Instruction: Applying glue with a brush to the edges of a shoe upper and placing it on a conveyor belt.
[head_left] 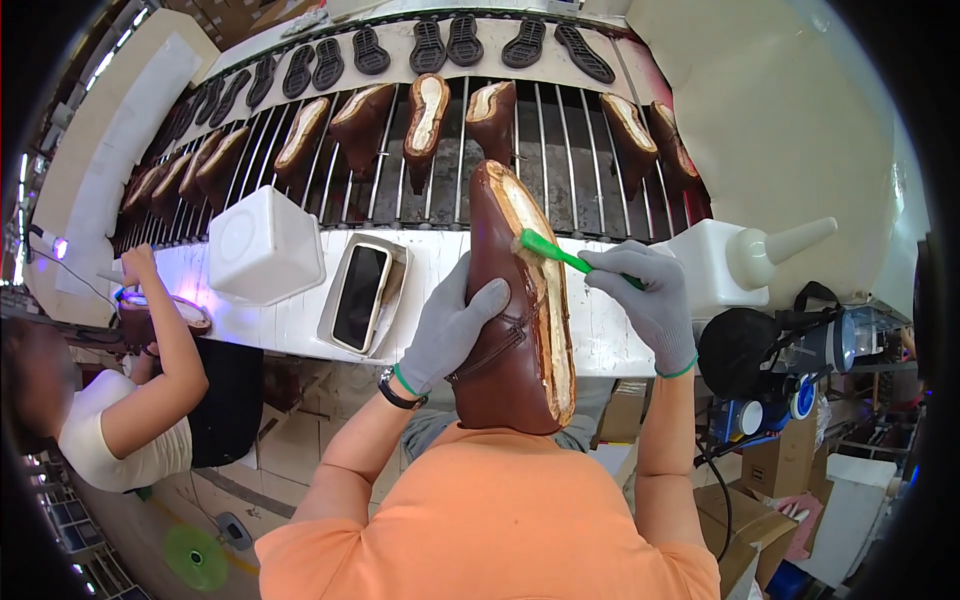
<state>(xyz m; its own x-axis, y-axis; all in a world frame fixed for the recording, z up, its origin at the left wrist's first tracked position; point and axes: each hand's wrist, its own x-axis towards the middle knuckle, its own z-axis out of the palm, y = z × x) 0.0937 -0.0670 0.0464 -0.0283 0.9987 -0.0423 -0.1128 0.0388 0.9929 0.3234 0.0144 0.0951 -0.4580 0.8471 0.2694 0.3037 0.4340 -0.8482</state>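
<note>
A brown leather shoe upper [495, 265], with its pale underside turned to the right, stands in front of my chest. My left hand [452, 318], in a grey glove, grips its side with the thumb laid across the leather. In my gloved right hand [645, 295] is a green-handled brush [560, 252]. The bristles touch the edge of the underside near the toe half. Behind the shoe runs a rack of metal rods [545, 150] that carries several similar brown uppers [428, 115].
Several black soles [428, 48] lie on the far shelf. On the white bench [260, 325] stand a white jug [265, 245], a phone [361, 297] in a tray, and a white bottle with a spout [720, 262]. At the left a co-worker [130, 410] handles another shoe.
</note>
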